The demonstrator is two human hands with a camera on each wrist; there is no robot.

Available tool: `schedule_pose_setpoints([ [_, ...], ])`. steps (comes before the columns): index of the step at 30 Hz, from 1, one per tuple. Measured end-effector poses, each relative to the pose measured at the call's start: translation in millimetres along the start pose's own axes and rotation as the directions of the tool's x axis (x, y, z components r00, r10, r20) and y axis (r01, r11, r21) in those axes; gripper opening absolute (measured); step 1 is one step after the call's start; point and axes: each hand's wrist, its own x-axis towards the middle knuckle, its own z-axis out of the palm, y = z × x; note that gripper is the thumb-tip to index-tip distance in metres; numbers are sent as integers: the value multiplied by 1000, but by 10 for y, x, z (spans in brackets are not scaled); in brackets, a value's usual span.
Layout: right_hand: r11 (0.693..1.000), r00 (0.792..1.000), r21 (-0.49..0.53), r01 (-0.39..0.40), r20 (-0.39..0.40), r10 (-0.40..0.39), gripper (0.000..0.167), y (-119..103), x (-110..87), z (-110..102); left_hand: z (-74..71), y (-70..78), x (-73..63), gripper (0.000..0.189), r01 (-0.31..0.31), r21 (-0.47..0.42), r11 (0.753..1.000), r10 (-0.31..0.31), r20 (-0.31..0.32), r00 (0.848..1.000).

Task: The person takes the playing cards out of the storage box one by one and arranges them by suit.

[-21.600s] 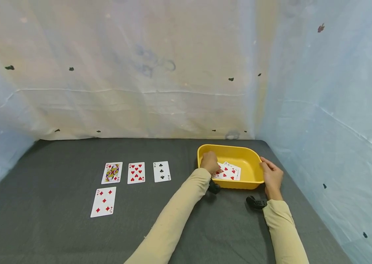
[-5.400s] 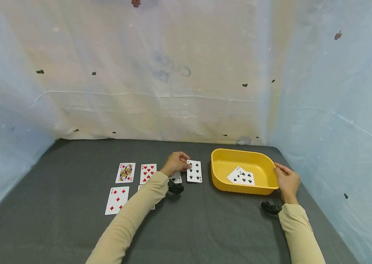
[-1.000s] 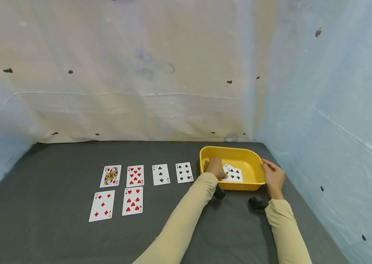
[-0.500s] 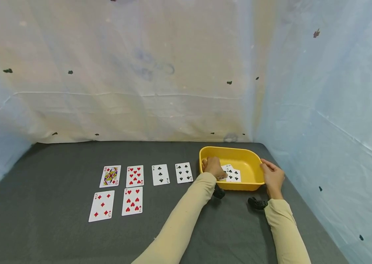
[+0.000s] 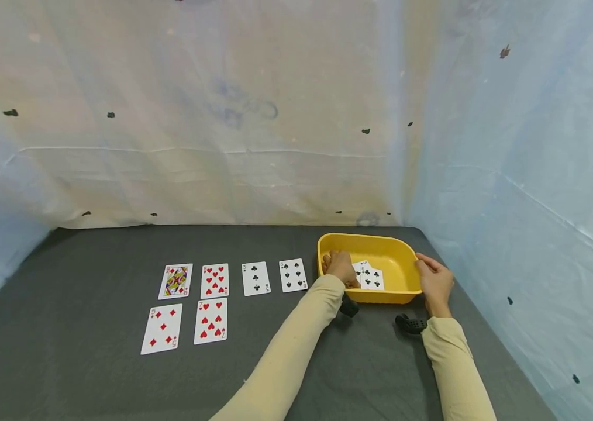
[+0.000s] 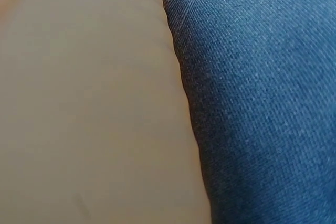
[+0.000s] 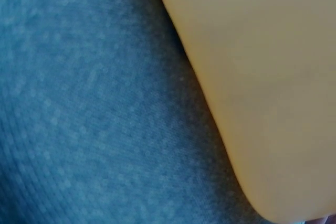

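My left hand point(image 5: 340, 268) is inside the yellow tray point(image 5: 396, 263) at its near left, fingers bent down beside several playing cards point(image 5: 372, 280). The top card there shows clubs; others lie partly beneath it. My fingertips are at the left edge of these cards, and whether they pinch one is hidden. My right hand point(image 5: 435, 285) grips the tray's right rim between thumb and fingers. Both wrist views show mostly the blurred tray wall point(image 6: 94, 103) against the cloth, with the left hand out of sight.
Face up on the dark cloth point(image 5: 91, 374), left of the tray, are a queen point(image 5: 175, 281), an eight of hearts point(image 5: 214, 281), a clubs card point(image 5: 256, 278) and a six of spades point(image 5: 293, 275). Below lie a five of diamonds point(image 5: 162, 328) and seven of hearts point(image 5: 210, 320). Sheeting point(image 5: 196, 187) rises behind.
The six of spades, in my left hand about five seconds ago, now lies at the row's right end. My left hand is back in the tray, where the cards have shifted slightly left.
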Motion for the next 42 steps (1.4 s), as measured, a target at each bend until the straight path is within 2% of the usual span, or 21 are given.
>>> schedule_pose_setpoints([
  [3,1000,1000,6,10,0,-10,31,4,6,-5,5,2,23,30,-21,31,999,21,-23,1000],
  [5,1000,1000,5,26,3,-26,31,5,0,-10,2,-2,36,36,-32,27,999,33,-41,999],
  [7,999,999,1,41,6,-41,31,9,-6,-15,-1,-6,42,45,-36,-51,998,33,-55,998],
  [9,999,999,5,43,6,-43,31,6,-13,-21,-6,-8,45,47,-51,-139,989,42,-64,997],
  [12,999,999,16,43,6,-43,31,5,-28,-12,-23,-20,33,29,-70,-265,962,47,-92,995],
  [14,999,999,22,41,7,-41,31,-2,-36,-14,-43,-18,21,14,-80,-299,951,49,-111,993],
  [21,999,999,1,48,24,-48,32,-12,-32,-28,-106,-8,-11,27,-66,-400,914,13,-133,991],
  [26,1000,999,-2,29,28,-29,32,-16,-33,-29,-168,-8,-33,27,-101,-452,887,39,-144,989],
  [36,1000,1000,-10,19,21,-19,33,-30,-39,-30,-297,-1,-140,21,-124,-595,794,96,-78,992],
  [39,1000,999,-11,24,23,-23,33,-33,-38,-33,-318,-13,-159,22,-124,-657,744,103,-71,992],
  [42,1000,1000,-7,20,23,-20,33,-30,-35,-40,-331,-19,-168,23,-110,-730,674,97,-61,993],
])
